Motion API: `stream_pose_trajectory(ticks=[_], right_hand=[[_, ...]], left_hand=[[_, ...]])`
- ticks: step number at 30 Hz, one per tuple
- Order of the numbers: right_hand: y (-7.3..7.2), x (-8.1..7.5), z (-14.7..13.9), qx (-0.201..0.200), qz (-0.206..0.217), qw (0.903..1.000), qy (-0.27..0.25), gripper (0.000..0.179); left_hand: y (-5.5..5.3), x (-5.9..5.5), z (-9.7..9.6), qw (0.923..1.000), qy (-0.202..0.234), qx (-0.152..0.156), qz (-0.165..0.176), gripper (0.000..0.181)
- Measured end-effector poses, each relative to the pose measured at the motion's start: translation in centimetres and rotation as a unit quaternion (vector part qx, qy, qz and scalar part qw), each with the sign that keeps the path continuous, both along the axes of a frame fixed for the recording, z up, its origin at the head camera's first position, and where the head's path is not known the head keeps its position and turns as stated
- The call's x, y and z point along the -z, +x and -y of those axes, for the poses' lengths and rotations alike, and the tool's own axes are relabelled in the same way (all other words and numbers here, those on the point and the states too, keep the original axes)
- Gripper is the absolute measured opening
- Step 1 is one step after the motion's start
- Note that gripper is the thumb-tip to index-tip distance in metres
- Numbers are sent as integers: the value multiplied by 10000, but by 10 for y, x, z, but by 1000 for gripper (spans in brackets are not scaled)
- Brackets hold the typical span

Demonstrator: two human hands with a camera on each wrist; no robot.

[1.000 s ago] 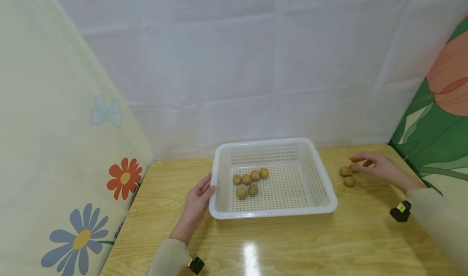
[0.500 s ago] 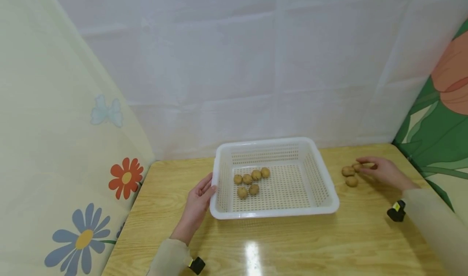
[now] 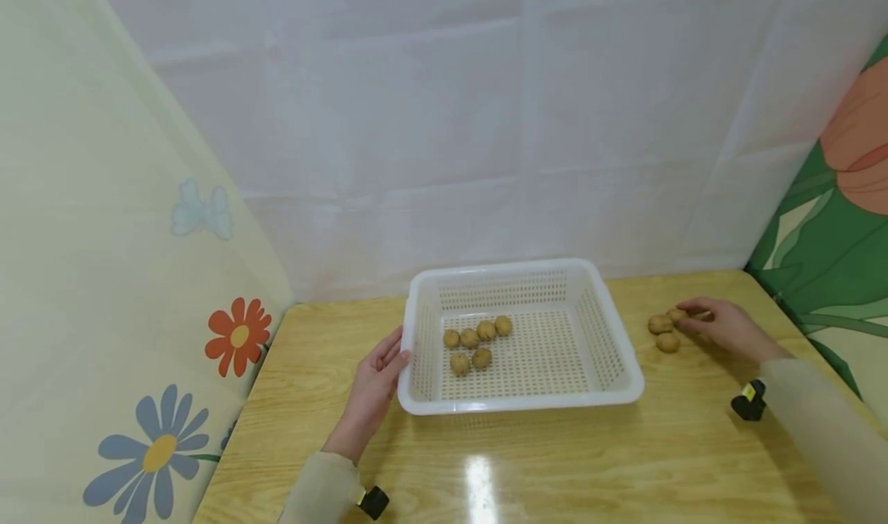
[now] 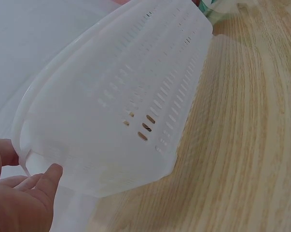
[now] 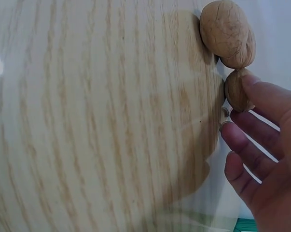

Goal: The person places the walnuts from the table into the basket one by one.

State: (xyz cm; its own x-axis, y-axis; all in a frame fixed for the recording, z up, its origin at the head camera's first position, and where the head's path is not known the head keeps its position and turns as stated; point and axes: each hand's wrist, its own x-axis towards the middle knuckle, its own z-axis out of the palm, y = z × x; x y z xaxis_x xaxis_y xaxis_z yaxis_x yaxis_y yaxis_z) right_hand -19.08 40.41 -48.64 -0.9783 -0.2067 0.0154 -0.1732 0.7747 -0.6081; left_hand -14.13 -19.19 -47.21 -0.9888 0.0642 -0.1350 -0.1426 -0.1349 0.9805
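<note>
A white plastic basket (image 3: pixel 520 407) with slotted walls stands on the wooden table, several walnuts (image 3: pixel 486 330) lying in its left half. My left hand (image 3: pixel 371 393) grips the basket's left rim, fingers on one side and thumb on the other; the left wrist view shows the basket's outer wall (image 4: pixel 87 96) beside that hand (image 4: pixel 22 198). To the basket's right, my right hand (image 3: pixel 728 329) pinches a walnut (image 5: pixel 238 92) between thumb and fingers. That walnut touches another walnut (image 5: pixel 225 29) of the small group on the table.
Two more walnuts, an upper one (image 3: pixel 660 324) and a lower one (image 3: pixel 668 343), lie close to my right fingers. A white cloth (image 3: pixel 416 139) hangs behind the wooden table (image 3: pixel 555 462). Flower-printed panels (image 3: pixel 159 354) flank it on both sides.
My right hand has shifted slightly right and down, and its fingers have closed round the rearmost walnut. The left hand keeps its hold on the basket's rim.
</note>
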Motion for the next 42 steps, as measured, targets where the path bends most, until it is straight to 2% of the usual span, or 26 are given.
stream_pose_trajectory(ticks=[6, 13, 22, 27, 32, 42], right_hand=[[1, -2, 2, 82, 54, 9999, 26, 44], [2, -4, 3, 371, 303, 9987, 183, 52], [8, -10, 0, 272, 34, 9992, 289, 43], [15, -20, 8, 271, -170, 9988, 378, 42], [23, -32, 18, 322, -186, 9988, 313, 44], [31, -63, 44, 23, -227, 9989, 413, 44]], left_hand=[[0, -1, -1, 10000, -35, -25, 6, 57], [1, -3, -1, 10000, -47, -28, 45, 57], [1, -1, 0, 10000, 56, 35, -7, 58], [1, -1, 1, 10000, 58, 35, 13, 57], [0, -3, 1, 10000, 53, 44, 20, 57], [-1, -2, 0, 9999, 62, 19, 124, 57]])
